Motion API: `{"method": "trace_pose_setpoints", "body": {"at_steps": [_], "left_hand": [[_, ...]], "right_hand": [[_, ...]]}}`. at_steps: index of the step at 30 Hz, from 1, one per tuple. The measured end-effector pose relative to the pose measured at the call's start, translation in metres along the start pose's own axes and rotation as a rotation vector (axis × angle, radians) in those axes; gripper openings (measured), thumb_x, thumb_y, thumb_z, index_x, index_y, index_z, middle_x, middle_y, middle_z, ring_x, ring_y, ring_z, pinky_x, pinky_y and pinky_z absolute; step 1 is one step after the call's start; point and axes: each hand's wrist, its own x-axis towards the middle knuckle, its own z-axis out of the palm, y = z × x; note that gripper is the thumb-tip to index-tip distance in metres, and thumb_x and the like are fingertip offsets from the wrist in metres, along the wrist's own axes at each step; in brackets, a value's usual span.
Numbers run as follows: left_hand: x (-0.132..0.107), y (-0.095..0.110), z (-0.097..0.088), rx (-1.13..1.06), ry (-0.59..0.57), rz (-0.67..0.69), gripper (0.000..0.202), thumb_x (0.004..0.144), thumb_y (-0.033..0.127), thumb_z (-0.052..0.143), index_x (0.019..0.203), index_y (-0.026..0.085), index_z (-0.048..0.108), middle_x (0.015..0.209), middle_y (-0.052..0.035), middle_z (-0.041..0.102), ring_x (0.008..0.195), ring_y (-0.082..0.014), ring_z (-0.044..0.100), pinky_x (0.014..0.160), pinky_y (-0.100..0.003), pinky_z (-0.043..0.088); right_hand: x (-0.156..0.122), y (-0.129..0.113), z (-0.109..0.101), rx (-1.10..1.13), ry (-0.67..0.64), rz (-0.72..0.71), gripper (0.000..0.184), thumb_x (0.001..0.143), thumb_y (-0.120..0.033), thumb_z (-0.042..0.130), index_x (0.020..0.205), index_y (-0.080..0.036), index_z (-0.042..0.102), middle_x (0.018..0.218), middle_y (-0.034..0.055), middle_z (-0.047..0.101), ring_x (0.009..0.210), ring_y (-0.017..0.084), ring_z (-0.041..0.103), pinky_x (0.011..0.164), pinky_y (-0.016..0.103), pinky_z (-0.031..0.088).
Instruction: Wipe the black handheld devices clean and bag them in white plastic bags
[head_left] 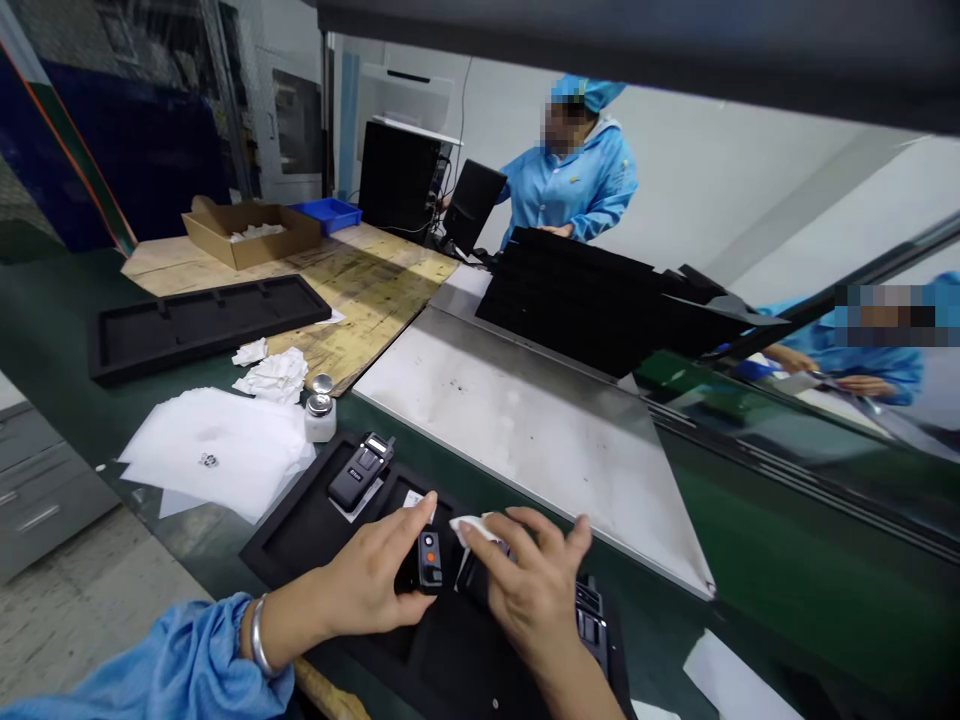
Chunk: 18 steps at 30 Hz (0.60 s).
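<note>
Between the thumb and fingers of my left hand [375, 565] is a small black device [430, 560] with an orange button, its button side facing up toward me. My right hand [529, 580] pinches a crumpled white wipe [471, 524] just to the right, and dark material shows beneath those fingers, partly hidden. Both hands are over a black foam tray [300, 530]. Another black device [361, 472] with a clip lies at the tray's far left, on white paper. More black devices [591, 625] lie at the right end, partly covered by my right forearm.
White plastic bags [214, 450] lie left of the tray, beside a dispenser bottle [320, 415] and crumpled tissues [276, 376]. Further back are a second black tray [210, 320] and a cardboard box [251, 235]. Two co-workers in blue [570, 180] work across the bench.
</note>
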Motion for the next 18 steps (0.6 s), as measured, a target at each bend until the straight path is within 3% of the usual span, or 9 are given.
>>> {"method": "trace_pose_setpoints", "body": {"at_steps": [3,6,8,10,12,14,18], "left_hand": [[0.025,0.001,0.004,0.080,-0.050,-0.154,0.099,0.079,0.024,0.065,0.154,0.022,0.001,0.131,-0.0130,0.053,0.117,-0.0254,0.058,0.098,-0.037,0.051],[0.062,0.001,0.016,0.326,-0.156,-0.325,0.097,0.080,0.035,0.066,0.154,0.016,0.007,0.119,-0.0131,0.058,0.099,-0.0275,0.064,0.085,-0.039,0.054],[0.085,0.002,0.027,0.490,-0.250,-0.383,0.093,0.080,0.037,0.067,0.154,0.012,0.015,0.112,-0.0146,0.060,0.091,-0.0289,0.064,0.078,-0.040,0.053],[0.101,0.007,0.040,0.574,-0.295,-0.377,0.086,0.081,0.033,0.068,0.152,0.011,0.025,0.109,-0.0168,0.060,0.094,-0.0314,0.062,0.081,-0.042,0.050],[0.109,0.016,0.054,0.593,-0.286,-0.331,0.079,0.083,0.034,0.067,0.150,0.012,0.030,0.112,-0.0186,0.059,0.104,-0.0342,0.058,0.088,-0.046,0.045],[0.109,0.027,0.070,0.594,-0.301,-0.299,0.085,0.084,0.045,0.067,0.152,0.014,0.027,0.112,-0.0189,0.059,0.105,-0.0349,0.056,0.090,-0.047,0.044],[0.101,0.048,0.103,0.538,-0.435,-0.349,0.114,0.072,0.061,0.074,0.154,0.008,0.015,0.103,-0.0225,0.062,0.091,-0.0341,0.061,0.074,-0.043,0.050]], "right_hand": [[-0.026,0.021,-0.008,-0.052,0.060,0.180,0.034,0.091,-0.011,0.046,0.102,-0.031,0.071,0.092,0.0020,0.067,0.095,0.023,0.052,0.103,0.066,0.017],[-0.059,0.031,-0.022,-0.075,0.092,0.305,0.028,0.093,-0.018,0.046,0.102,-0.029,0.070,0.092,0.0043,0.064,0.093,0.025,0.054,0.099,0.063,0.023],[-0.081,0.033,-0.031,-0.096,0.105,0.349,0.028,0.093,-0.019,0.045,0.102,-0.028,0.070,0.092,0.0054,0.063,0.090,0.025,0.054,0.094,0.057,0.030],[-0.101,0.034,-0.040,-0.121,0.110,0.389,0.028,0.092,-0.019,0.045,0.104,-0.027,0.069,0.092,0.0064,0.063,0.089,0.025,0.055,0.087,0.050,0.034],[-0.116,0.034,-0.047,-0.146,0.109,0.423,0.027,0.092,-0.019,0.046,0.105,-0.026,0.069,0.093,0.0071,0.063,0.088,0.026,0.055,0.082,0.046,0.036],[-0.125,0.036,-0.053,-0.159,0.123,0.439,0.027,0.092,-0.020,0.046,0.106,-0.027,0.068,0.093,0.0073,0.063,0.087,0.026,0.055,0.080,0.045,0.037],[-0.117,0.046,-0.056,-0.134,0.147,0.371,0.030,0.090,-0.020,0.049,0.113,-0.030,0.066,0.096,0.0072,0.063,0.085,0.027,0.057,0.080,0.045,0.038]]}}
